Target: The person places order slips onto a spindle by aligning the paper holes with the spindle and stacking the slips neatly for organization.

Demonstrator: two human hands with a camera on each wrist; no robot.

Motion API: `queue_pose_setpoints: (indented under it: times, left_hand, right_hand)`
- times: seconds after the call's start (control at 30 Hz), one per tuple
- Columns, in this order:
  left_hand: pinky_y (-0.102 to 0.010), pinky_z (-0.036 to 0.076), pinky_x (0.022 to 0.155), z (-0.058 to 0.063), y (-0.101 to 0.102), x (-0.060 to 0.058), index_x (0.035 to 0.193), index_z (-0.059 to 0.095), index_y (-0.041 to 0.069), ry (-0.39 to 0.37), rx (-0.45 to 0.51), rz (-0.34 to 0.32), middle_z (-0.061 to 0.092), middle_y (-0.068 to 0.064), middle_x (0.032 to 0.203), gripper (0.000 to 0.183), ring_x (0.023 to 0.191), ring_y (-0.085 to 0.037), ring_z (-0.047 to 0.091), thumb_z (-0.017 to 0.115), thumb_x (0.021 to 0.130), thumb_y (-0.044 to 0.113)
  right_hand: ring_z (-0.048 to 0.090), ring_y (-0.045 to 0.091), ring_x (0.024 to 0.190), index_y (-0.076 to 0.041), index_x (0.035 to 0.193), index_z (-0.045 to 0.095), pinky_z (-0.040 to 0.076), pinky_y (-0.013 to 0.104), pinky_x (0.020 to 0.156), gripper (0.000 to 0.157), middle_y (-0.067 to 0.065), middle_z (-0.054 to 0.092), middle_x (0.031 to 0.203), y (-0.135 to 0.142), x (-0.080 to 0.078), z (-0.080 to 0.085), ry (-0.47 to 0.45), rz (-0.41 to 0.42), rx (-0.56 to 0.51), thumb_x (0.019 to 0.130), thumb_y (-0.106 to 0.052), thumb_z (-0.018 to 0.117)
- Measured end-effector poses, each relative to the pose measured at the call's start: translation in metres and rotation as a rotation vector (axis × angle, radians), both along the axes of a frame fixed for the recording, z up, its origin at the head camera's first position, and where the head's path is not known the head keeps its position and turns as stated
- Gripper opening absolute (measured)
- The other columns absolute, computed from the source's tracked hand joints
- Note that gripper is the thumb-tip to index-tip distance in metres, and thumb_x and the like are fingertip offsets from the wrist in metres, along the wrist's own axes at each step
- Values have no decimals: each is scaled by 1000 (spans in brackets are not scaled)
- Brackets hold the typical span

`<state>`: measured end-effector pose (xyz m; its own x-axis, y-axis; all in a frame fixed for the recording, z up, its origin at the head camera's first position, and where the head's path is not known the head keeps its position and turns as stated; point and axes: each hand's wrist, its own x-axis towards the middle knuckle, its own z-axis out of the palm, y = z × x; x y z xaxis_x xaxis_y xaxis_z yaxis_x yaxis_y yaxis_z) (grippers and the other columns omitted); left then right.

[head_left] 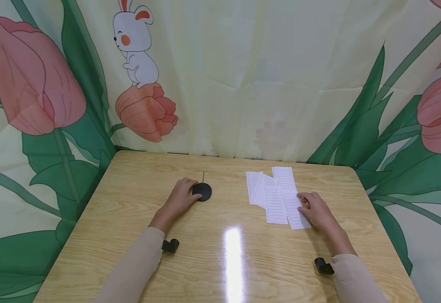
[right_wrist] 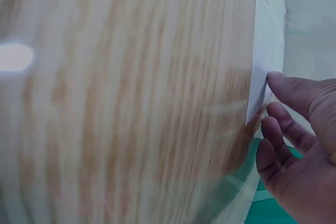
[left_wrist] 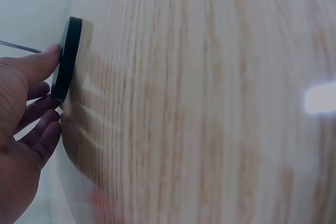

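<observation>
A receipt spike with a round black base [head_left: 201, 192] and a thin upright rod stands on the table, left of the middle. My left hand [head_left: 181, 195] holds the left side of this base, thumb on its top and fingers at the rim; the left wrist view shows the base [left_wrist: 67, 60] edge-on. Right of the middle lie several overlapping white paper slips [head_left: 276, 202] printed with lines. At the right edge of the rightmost slip, my right hand [head_left: 316, 210] touches the paper [right_wrist: 258, 59], thumb and forefinger apart and the other fingers loosely bent.
The wooden table [head_left: 205, 256] has a bright light reflection near its front middle. Behind it hangs a curtain [head_left: 220, 84] with tulips and a rabbit. Small black devices stick out at the left cuff [head_left: 170, 245] and the right cuff [head_left: 323, 266].
</observation>
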<state>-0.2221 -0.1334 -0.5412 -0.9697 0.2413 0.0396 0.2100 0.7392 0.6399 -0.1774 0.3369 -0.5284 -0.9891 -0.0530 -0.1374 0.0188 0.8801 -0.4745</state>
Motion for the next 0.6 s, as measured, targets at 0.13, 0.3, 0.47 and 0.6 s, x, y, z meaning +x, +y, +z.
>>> queue_pose_setpoints:
  times: [0.13, 0.3, 0.47, 0.6]
  left_hand:
    - [-50, 47, 107, 1, 1, 1, 135, 65, 2, -11, 4, 2, 61, -18, 132, 49, 125, -36, 55, 79, 93, 24]
    - [-50, 47, 108, 1, 3, 2, 136, 65, 3, -32, 25, 15, 60, -17, 132, 49, 126, -35, 54, 79, 93, 23]
    - [-50, 47, 107, 0, 3, 2, 136, 64, 3, -38, 40, 22, 60, -17, 131, 50, 125, -35, 55, 79, 93, 23]
    - [-50, 48, 106, 0, 2, 1, 137, 64, 3, -47, 43, 30, 60, -16, 129, 50, 124, -35, 56, 79, 93, 23]
  right_hand:
    - [55, 34, 102, 11, 134, 55, 49, 49, 88, 48, 26, 56, 121, 1, 4, 2, -5, -21, -12, 96, -14, 73]
    - [58, 37, 104, 10, 123, 56, 50, 52, 90, 51, 28, 59, 117, 2, 11, 5, -48, -106, 4, 94, -26, 76]
    - [58, 32, 93, 8, 114, 58, 51, 45, 81, 50, 24, 64, 105, 1, 17, 7, -87, -148, 24, 91, -32, 79]
    - [58, 31, 90, 9, 111, 59, 51, 45, 79, 49, 23, 64, 101, -1, 19, 4, -66, -139, 37, 90, -30, 79]
